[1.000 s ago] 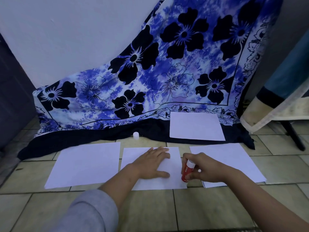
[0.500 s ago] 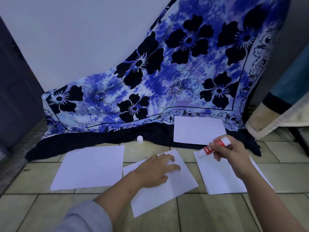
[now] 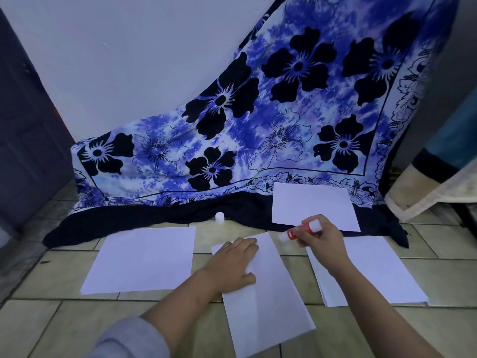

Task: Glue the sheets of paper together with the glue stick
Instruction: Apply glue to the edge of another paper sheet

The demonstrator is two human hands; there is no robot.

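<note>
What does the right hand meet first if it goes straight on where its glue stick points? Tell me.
The right hand aims the glue stick left and slightly down: first comes the far corner of the middle sheet, just before the left hand. Its height above the paper is unclear.

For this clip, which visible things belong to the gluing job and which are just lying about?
Job: glue stick in the right hand, white cap, middle sheet under the left hand, left sheet, right stack, far sheet.
Lying about: floral cloth, cream fabric.
</note>
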